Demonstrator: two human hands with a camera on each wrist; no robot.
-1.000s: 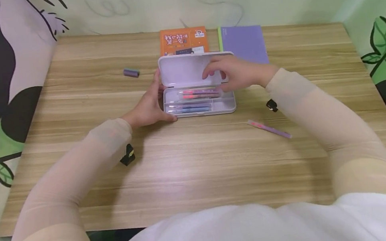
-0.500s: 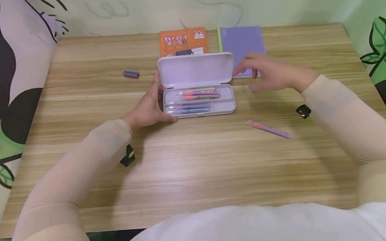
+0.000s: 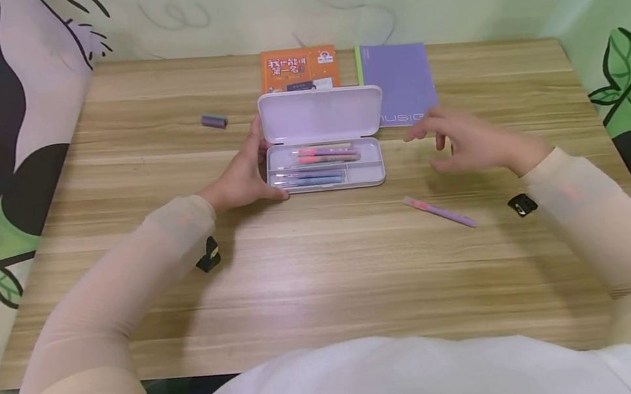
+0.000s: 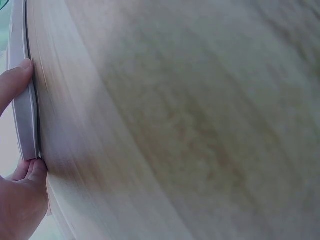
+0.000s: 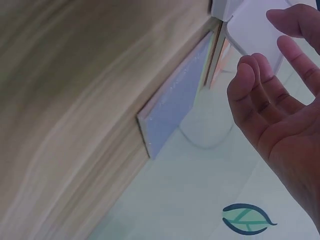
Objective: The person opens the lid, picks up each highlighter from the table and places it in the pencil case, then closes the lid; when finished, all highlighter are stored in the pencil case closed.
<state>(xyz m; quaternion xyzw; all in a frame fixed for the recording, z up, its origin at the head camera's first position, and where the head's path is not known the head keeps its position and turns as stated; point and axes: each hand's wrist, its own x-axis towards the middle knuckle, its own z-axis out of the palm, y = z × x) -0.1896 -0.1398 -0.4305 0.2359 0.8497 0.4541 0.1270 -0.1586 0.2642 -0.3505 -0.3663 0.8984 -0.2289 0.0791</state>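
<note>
A white pencil case [image 3: 368, 174] stands on the table with its lid [image 3: 322, 115] raised. In its back compartment lie several pens [image 3: 327, 154] with pink and purple parts, and bluish pens [image 3: 313, 179] lie in the front one. My left hand [image 3: 242, 178] grips the case's left end, thumb at the front corner and fingers behind; the left wrist view shows the thumb on the case's side [image 4: 25, 117]. Right of the case, my right hand [image 3: 465, 139] hovers above the table with loosely bent fingers and holds nothing. A purple and pink pen [image 3: 440, 211] lies nearer the body.
Behind the case are an orange book [image 3: 299, 67], partly covered by the lid, and a purple notebook [image 3: 398, 81]. A small dark cylinder [image 3: 214, 121] lies to the left on the wooden table [image 3: 325, 274]. Painted walls [image 3: 175, 17] border the table's back and sides.
My right hand has moved from over the case to the right and nearer the body, uncovering the notebook's lettering. The left hand stays on the case.
</note>
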